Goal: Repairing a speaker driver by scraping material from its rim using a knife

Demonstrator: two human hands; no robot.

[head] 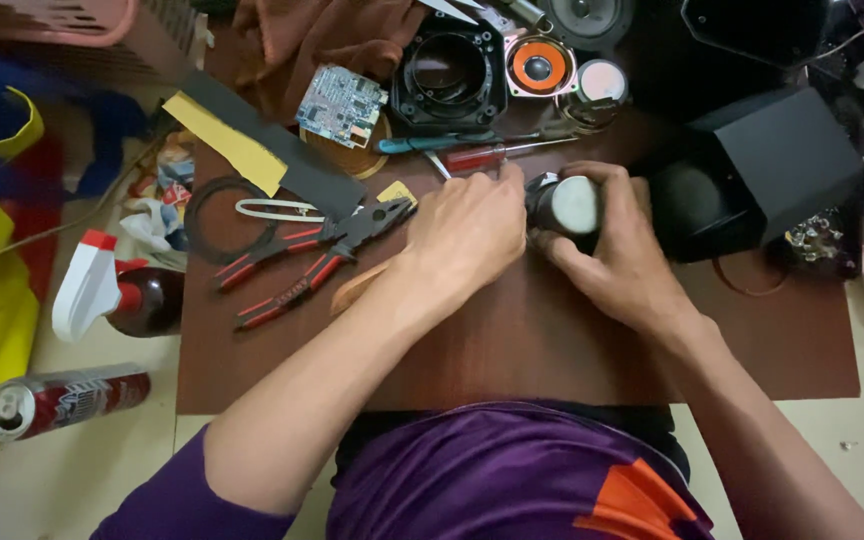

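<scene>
Hands on a small round part at the bench centre

Both hands meet over the brown table [512, 350]. Right hand [617, 250] wraps a small dark cylindrical part [564, 207] with a pale round face, fingers curled closed around its body, thumb along the near side. Left hand [464, 232] sits touching the part's left side, fingers bent narrow against it; can't tell whether they pinch anything, the fingertips are hidden behind the knuckles.

The part is mid-table, just left of a black box [782, 160].

Around it:
- red-and-black pliers [312, 255] lying left of the left hand, jaws pointing at it
- red-handled screwdriver [482, 156] just behind the hands
- green circuit board [340, 104] further back-left
- black square housing [449, 75] and orange-cone speaker [538, 66] at the rear edge
- red can [62, 400] and spray bottle [102, 295] on the floor, left
</scene>
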